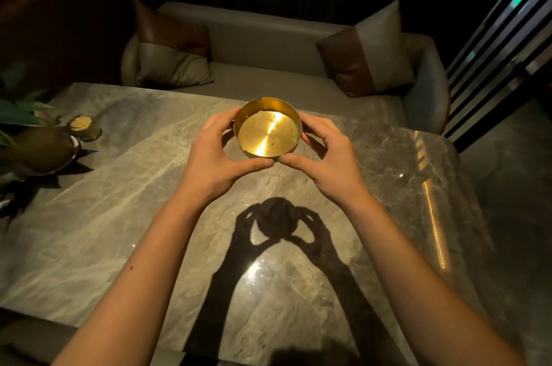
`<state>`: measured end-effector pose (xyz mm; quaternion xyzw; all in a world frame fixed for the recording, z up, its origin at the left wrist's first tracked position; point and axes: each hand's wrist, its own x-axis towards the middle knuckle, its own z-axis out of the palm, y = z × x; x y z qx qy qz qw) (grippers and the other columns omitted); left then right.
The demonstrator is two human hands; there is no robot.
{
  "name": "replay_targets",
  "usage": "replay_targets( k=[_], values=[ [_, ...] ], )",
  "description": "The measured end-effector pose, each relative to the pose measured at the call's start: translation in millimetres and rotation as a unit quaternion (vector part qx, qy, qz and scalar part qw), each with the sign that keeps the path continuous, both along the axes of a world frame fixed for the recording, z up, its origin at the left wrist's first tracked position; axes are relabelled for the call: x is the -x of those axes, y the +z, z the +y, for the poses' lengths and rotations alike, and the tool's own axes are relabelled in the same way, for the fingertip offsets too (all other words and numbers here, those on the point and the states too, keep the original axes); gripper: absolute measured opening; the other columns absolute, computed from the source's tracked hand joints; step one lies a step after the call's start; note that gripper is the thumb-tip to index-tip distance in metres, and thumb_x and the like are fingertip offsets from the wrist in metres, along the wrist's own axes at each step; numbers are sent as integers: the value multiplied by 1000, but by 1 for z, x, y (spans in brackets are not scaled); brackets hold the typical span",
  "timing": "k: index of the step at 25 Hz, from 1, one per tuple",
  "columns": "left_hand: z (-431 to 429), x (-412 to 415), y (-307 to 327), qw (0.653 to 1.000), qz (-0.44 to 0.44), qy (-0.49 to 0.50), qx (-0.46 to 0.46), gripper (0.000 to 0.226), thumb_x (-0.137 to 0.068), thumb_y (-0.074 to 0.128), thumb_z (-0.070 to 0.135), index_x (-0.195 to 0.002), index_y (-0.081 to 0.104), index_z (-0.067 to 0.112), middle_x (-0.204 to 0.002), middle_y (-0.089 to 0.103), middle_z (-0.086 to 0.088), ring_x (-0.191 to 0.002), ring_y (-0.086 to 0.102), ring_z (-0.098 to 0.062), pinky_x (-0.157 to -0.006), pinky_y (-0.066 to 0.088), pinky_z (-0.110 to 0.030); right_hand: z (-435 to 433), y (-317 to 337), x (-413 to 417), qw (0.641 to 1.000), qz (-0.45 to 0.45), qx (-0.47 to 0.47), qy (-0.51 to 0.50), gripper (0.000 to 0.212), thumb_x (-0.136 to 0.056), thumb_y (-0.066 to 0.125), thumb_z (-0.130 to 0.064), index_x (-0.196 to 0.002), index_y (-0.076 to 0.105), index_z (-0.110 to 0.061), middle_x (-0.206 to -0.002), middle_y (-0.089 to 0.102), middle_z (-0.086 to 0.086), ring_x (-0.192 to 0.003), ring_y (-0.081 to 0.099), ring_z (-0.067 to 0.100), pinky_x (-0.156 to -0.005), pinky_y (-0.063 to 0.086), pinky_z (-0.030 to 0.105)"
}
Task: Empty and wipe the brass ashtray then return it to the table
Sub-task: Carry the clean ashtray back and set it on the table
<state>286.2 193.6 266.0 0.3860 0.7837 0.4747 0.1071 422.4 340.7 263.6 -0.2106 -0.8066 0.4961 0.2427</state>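
Ashtray [268, 131] held between left hand [215, 156] and right hand [325, 161] above table [119, 216], plant pot [41, 150] at table's left edge, sofa [268, 46] behind with a cushion [170, 49] at each end.

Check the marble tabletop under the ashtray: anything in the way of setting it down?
Nothing visible. Both hands hold the brass ashtray above bare marble table; the plant dish sits far left.
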Motion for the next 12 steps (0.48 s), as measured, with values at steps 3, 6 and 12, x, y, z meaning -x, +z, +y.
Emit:
replay_targets(
  k=[3, 6, 12],
  values=[
    [-17, 29, 1, 1000, 0, -7, -5, 92, -59, 90, 36, -139, 46, 29, -128, 47, 16, -115, 47, 1, -90, 35, -3, -19, 2, 26, 1000, 3, 2, -4, 70, -71, 83, -23, -135, 53, -24, -132, 53, -6, -123, 51, 4, -101, 44, 14],
    [-38, 71, -4, 1000, -1, -24, -9, 93, -59, 90, 37, -140, 47, 26, -133, 49, 11, -119, 48, -4, -94, 38, -8, -44, -1, 63, 1000, -2, -17, -23, 69, -72, 83, -24, -134, 53, -25, -131, 54, -6, -122, 51, 6, -100, 43, 14],
    [-94, 165, -13, 996, -5, -87, -5, 93, -60, 90, 33, -141, 44, 25, -138, 49, 4, -124, 48, -8, -97, 37, -10, -119, -11, 144, 996, -6, -33, -86, 70, -71, 84, -27, -134, 53, -24, -129, 56, -5, -121, 53, 7, -102, 46, 20]
  ],
)
